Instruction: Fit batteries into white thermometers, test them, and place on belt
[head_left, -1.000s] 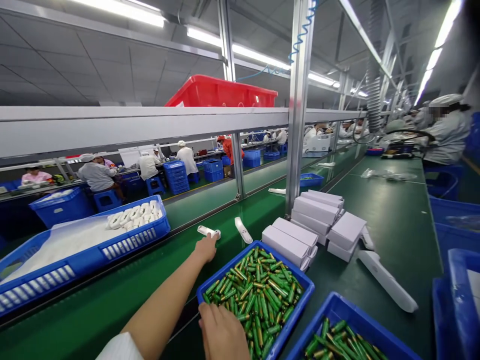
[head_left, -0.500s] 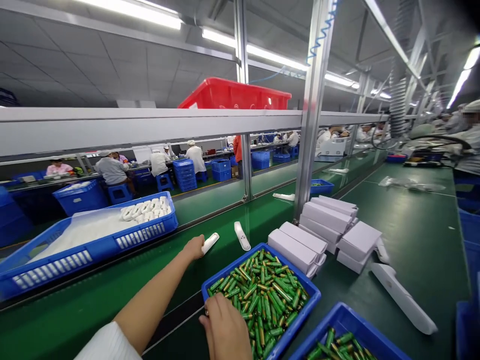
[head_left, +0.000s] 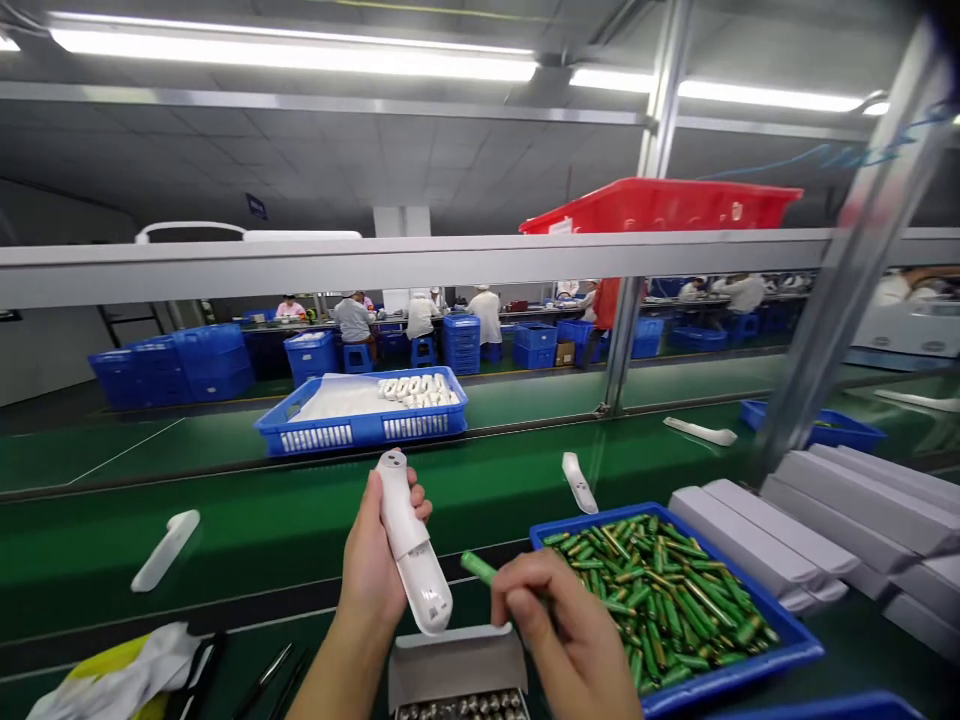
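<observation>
My left hand is wrapped round a white plastic handheld device, its upper part covered and its lower end showing an uncovered hollow. In my right hand, a green battery is pinched between thumb and fingers, pointing towards the device but apart from it. Below the device, an open cardboard box holds rows of upright silver-ended cells. Right beside my right hand stands a blue tray heaped with green batteries.
White devices lie on the green belt, at left, centre and right. White boxes are stacked at right. Beyond is a blue crate of white parts. A metal post and overhead shelf cross the view. A cloth lies lower left.
My left hand has drawn back from the belt with a white device. My right hand has left the battery tray holding a green battery. The view has turned left.
</observation>
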